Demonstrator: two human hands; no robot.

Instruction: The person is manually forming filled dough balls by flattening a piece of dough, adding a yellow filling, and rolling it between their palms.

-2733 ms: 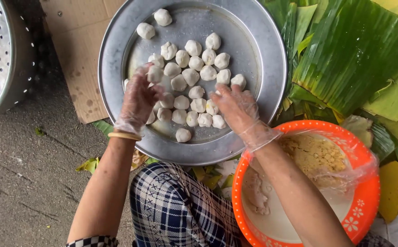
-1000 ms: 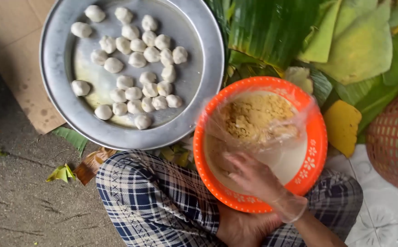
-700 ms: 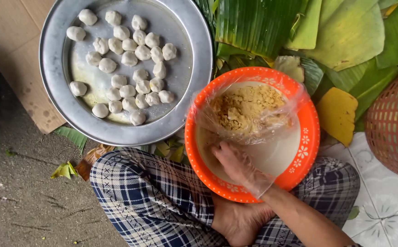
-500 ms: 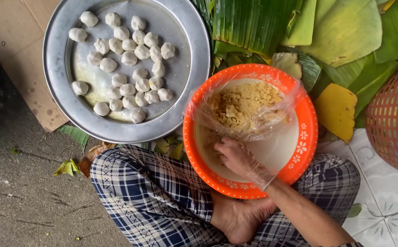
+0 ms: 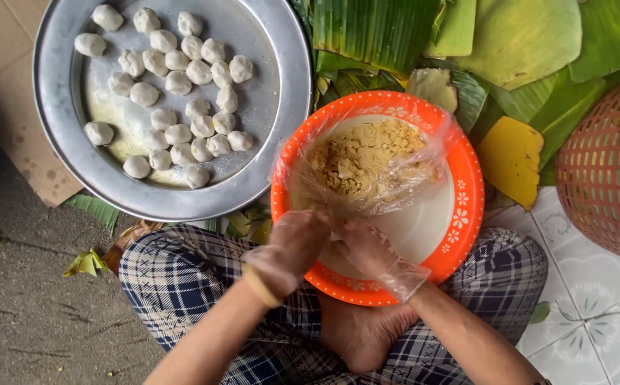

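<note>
Head view: my gloved left hand (image 5: pixel 297 241) and right hand (image 5: pixel 368 248) meet, fingers curled, over the near rim of the orange bowl (image 5: pixel 467 187); contents unclear. Yellow filling (image 5: pixel 364 155) in bowl. Dough balls (image 5: pixel 174 107) on round tray (image 5: pixel 60 128), apart.

I sit on the floor (image 5: pixel 18 328), rough grey concrete at left, pale tiles (image 5: pixel 595 321) at near right. On it lie flattened cardboard (image 5: pixel 11 107) at far left, green banana leaves (image 5: pixel 509 43) at far right, a red basket (image 5: pixel 609 164) right, and leaf scraps (image 5: pixel 85 262).
</note>
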